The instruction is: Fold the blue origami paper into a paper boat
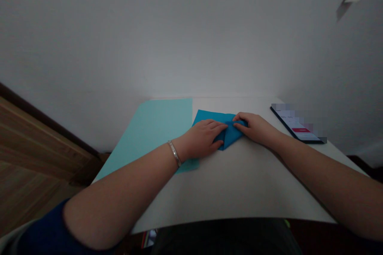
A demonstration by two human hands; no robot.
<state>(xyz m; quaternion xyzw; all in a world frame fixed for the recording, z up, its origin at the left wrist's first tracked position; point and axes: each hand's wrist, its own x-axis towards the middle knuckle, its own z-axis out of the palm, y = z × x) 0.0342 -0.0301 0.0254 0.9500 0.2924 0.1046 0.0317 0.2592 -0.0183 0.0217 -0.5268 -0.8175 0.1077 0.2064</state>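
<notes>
A partly folded sheet of dark blue paper (pixel 209 117) lies on the white table (pixel 239 183), toward its far side. My left hand (pixel 203 137) rests flat on the paper's left part, fingers stretched out and pressing it down. A silver bracelet (pixel 174 153) circles that wrist. My right hand (pixel 254 127) presses on the paper's right corner, fingers together and bent, fingertips meeting those of the left hand over a fold.
A large light turquoise sheet (pixel 149 131) covers the table's left part, under my left wrist. A phone (pixel 296 125) with a lit screen lies at the far right. A white wall stands behind; wooden floor (pixel 26 159) shows at left.
</notes>
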